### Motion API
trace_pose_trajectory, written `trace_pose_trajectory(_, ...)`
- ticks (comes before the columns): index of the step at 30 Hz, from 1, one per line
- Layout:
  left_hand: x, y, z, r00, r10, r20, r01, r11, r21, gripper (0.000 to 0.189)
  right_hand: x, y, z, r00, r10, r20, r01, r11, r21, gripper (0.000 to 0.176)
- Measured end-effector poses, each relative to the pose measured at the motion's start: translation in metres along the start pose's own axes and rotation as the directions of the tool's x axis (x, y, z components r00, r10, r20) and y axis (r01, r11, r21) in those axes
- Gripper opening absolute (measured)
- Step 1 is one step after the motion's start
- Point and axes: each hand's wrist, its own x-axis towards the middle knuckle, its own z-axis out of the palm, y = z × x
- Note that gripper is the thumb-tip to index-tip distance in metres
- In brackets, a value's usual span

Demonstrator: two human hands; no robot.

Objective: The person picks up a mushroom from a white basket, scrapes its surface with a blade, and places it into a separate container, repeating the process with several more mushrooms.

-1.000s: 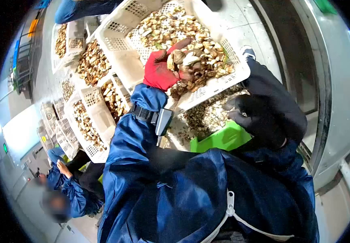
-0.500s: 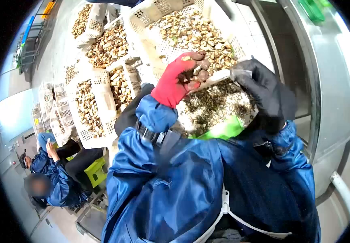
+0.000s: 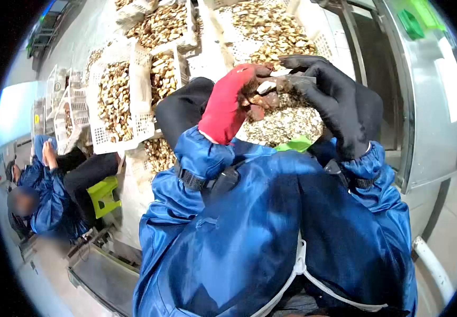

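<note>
My left hand (image 3: 231,100), in a red glove stained dark at the fingers, is closed around brown, dirt-covered mushrooms (image 3: 271,100). A pale cut face shows on one of them. My right hand (image 3: 334,98), in a black glove, grips a knife whose thin grey blade (image 3: 301,80) points left toward the mushrooms. The knife's handle is hidden in the glove. Below both hands lies a heap of pale and dark trimmings (image 3: 286,127) over my lap, with a bright green edge (image 3: 296,143) in front of it.
Ahead stands a white perforated crate (image 3: 318,45) holding many mushroom pieces. More filled crates (image 3: 142,113) stand to the left. A metal-framed panel (image 3: 424,105) is close on the right. At the far left, another person (image 3: 54,195) sits by a green stool (image 3: 103,196).
The long pale stem between my hands no longer shows. My right hand has moved up and left, bringing the blade closer to my left hand. The view has shifted.
</note>
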Motion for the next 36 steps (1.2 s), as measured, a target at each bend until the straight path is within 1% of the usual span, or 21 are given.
trace_pose_trajectory(2, -0.023, 0.003, -0.007, 0.989, 0.138, -0.061, -0.131, 0.986, 0.103, 0.038, -0.004, 0.006, 0.002, 0.999, -0.035, -0.004, 0.035, 0.999, 0.011, 0.01)
trace_pose_trajectory(5, -0.063, 0.016, -0.013, 0.965, 0.19, -0.182, -0.159, 0.972, 0.172, 0.025, -0.011, 0.016, 0.007, 0.999, -0.042, 0.013, 0.041, 0.998, 0.054, 0.009)
trace_pose_trajectory(7, -0.08, 0.019, -0.016, 0.94, 0.248, -0.233, -0.151, 0.917, 0.37, 0.024, -0.017, 0.007, 0.018, 0.998, 0.03, 0.055, -0.033, 0.997, 0.069, 0.008)
trace_pose_trajectory(8, -0.083, 0.018, -0.015, 0.92, 0.336, -0.201, -0.214, 0.862, 0.459, 0.026, -0.018, 0.009, 0.021, 0.994, -0.029, 0.104, 0.022, 0.997, 0.071, 0.009)
trace_pose_trajectory(11, -0.078, 0.02, -0.027, 0.953, 0.291, -0.085, -0.241, 0.897, 0.37, 0.033, -0.013, 0.002, 0.031, 0.971, -0.128, 0.2, 0.102, 0.986, 0.135, 0.009)
trace_pose_trajectory(13, -0.079, 0.019, -0.025, 0.948, 0.288, -0.131, -0.244, 0.929, 0.277, 0.033, -0.013, 0.0, 0.033, 0.962, -0.151, 0.227, 0.151, 0.988, 0.02, 0.008)
trace_pose_trajectory(15, -0.081, 0.011, -0.029, 0.918, 0.335, -0.211, -0.323, 0.942, 0.092, 0.031, -0.017, -0.007, 0.033, 0.978, 0.006, 0.207, -0.011, 1.0, 0.022, 0.009)
trace_pose_trajectory(16, -0.092, 0.017, -0.038, 0.922, 0.361, -0.138, -0.342, 0.928, 0.145, 0.032, -0.016, -0.005, 0.033, 0.979, -0.026, 0.2, 0.021, 0.999, 0.029, 0.009)
trace_pose_trajectory(17, -0.102, 0.021, -0.044, 0.866, 0.451, -0.215, -0.356, 0.86, 0.366, 0.033, -0.017, -0.001, 0.03, 0.98, -0.059, 0.192, 0.052, 0.998, 0.038, 0.009)
trace_pose_trajectory(18, -0.121, 0.032, -0.055, 0.876, 0.358, -0.324, -0.299, 0.929, 0.22, 0.033, -0.016, 0.003, 0.028, 0.979, -0.09, 0.182, 0.083, 0.996, 0.045, 0.01)
trace_pose_trajectory(19, -0.142, 0.04, -0.075, 0.893, 0.34, -0.297, -0.23, 0.909, 0.349, 0.033, -0.015, 0.005, 0.026, 0.981, -0.082, 0.176, 0.076, 0.996, 0.04, 0.01)
trace_pose_trajectory(20, -0.162, 0.051, -0.08, 0.859, 0.288, -0.422, -0.032, 0.855, 0.518, 0.032, -0.015, 0.006, 0.025, 0.982, -0.071, 0.173, 0.066, 0.997, 0.035, 0.01)
trace_pose_trajectory(22, -0.188, 0.036, -0.147, 0.723, 0.283, -0.63, 0.311, 0.681, 0.663, 0.026, -0.013, 0.004, 0.03, 0.984, -0.014, 0.177, 0.001, 0.997, 0.071, 0.01)
trace_pose_trajectory(23, -0.199, 0.034, -0.159, 0.686, 0.335, -0.646, 0.436, 0.521, 0.734, 0.028, -0.011, 0.003, 0.032, 0.981, -0.004, 0.194, -0.011, 0.997, 0.076, 0.01)
trace_pose_trajectory(25, -0.199, 0.031, -0.146, 0.589, 0.404, -0.7, 0.43, 0.577, 0.695, 0.033, -0.008, 0.003, 0.037, 0.977, 0.019, 0.211, -0.037, 0.996, 0.082, 0.011)
trace_pose_trajectory(27, -0.193, 0.035, -0.137, 0.707, 0.206, -0.676, 0.308, 0.772, 0.557, 0.044, -0.009, 0.005, 0.039, 0.973, -0.048, 0.224, 0.029, 0.996, 0.088, 0.012)
trace_pose_trajectory(29, -0.173, 0.034, -0.133, 0.821, 0.208, -0.531, 0.031, 0.913, 0.406, 0.045, -0.009, 0.008, 0.04, 0.972, -0.066, 0.227, 0.048, 0.995, 0.086, 0.012)
trace_pose_trajectory(30, -0.161, 0.03, -0.136, 0.802, 0.183, -0.568, -0.039, 0.966, 0.256, 0.045, -0.011, 0.002, 0.041, 0.977, 0.024, 0.211, -0.041, 0.996, 0.076, 0.012)
trace_pose_trajectory(33, -0.143, 0.024, -0.149, 0.849, 0.096, -0.519, -0.172, 0.98, -0.1, 0.044, -0.012, 0.003, 0.034, 0.979, 0.028, 0.203, -0.025, 1.0, -0.015, 0.013)
trace_pose_trajectory(35, -0.147, 0.027, -0.154, 0.904, 0.189, -0.384, -0.204, 0.979, 0.002, 0.043, -0.012, 0.001, 0.032, 0.977, 0.093, 0.19, -0.084, 0.995, -0.055, 0.015)
trace_pose_trajectory(36, -0.152, 0.028, -0.169, 0.951, 0.1, -0.292, -0.195, 0.928, -0.316, 0.043, -0.012, 0.002, 0.031, 0.977, 0.108, 0.185, -0.104, 0.994, -0.03, 0.016)
